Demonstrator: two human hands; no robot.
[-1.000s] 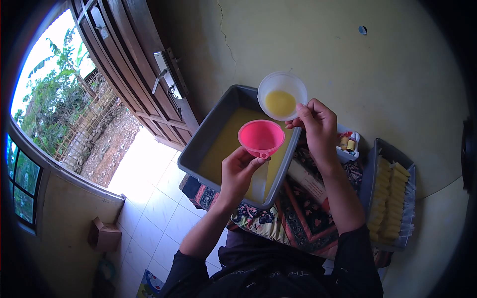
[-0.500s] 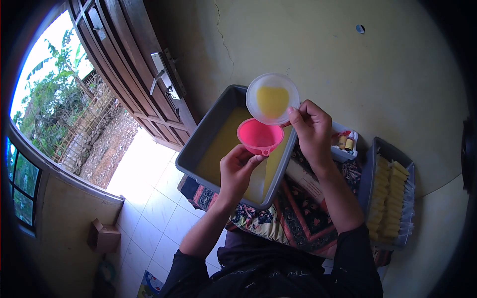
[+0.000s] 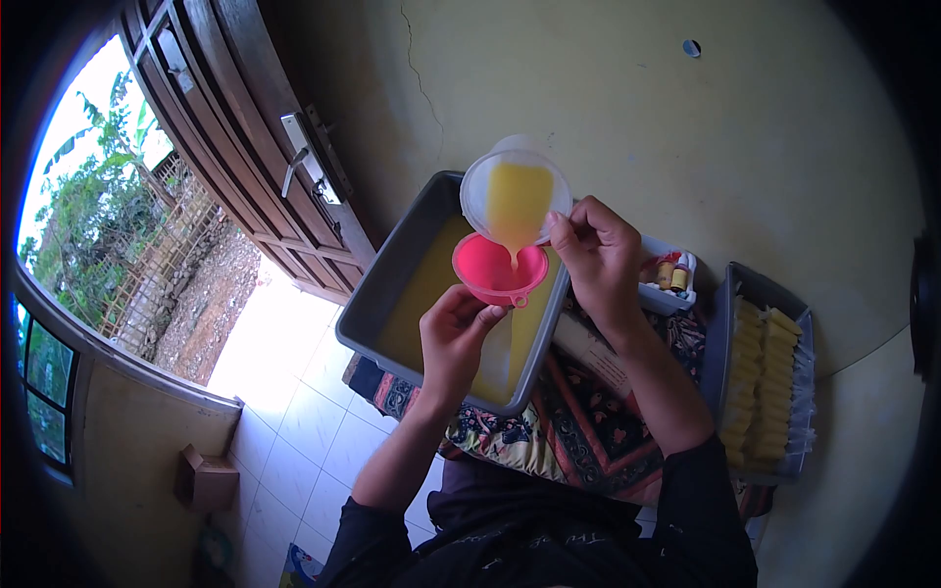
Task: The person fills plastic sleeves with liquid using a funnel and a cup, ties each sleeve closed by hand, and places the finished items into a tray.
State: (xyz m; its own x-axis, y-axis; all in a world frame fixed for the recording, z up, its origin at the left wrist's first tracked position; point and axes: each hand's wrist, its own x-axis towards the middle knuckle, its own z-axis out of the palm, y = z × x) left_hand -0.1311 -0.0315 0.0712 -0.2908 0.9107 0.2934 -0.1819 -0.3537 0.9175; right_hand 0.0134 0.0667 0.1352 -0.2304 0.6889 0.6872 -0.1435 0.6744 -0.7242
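Note:
My left hand (image 3: 456, 333) is closed around the neck of a pink funnel (image 3: 485, 269), holding it up over a grey tub (image 3: 358, 323). A translucent plastic bag seems to hang beneath the funnel, partly hidden by my hand. In my right hand (image 3: 593, 250) is a clear plastic cup (image 3: 473, 191), gripped by its rim and tipped toward the funnel. Yellow liquid (image 3: 520, 201) runs from the cup into the funnel. More yellow liquid (image 3: 417, 294) lies in the tub below.
To the right, a grey tray (image 3: 730, 294) holds rows of filled yellow packets (image 3: 774, 382). A small white container (image 3: 667, 294) with little bottles (image 3: 679, 276) stands between tub and tray. Patterned cloth (image 3: 598, 431) lies underneath. A wooden door (image 3: 255, 127) stands open at the left.
My right hand has tilted the cup further, and liquid now pours into the funnel. Both hands appear slightly further left as the whole view has shifted.

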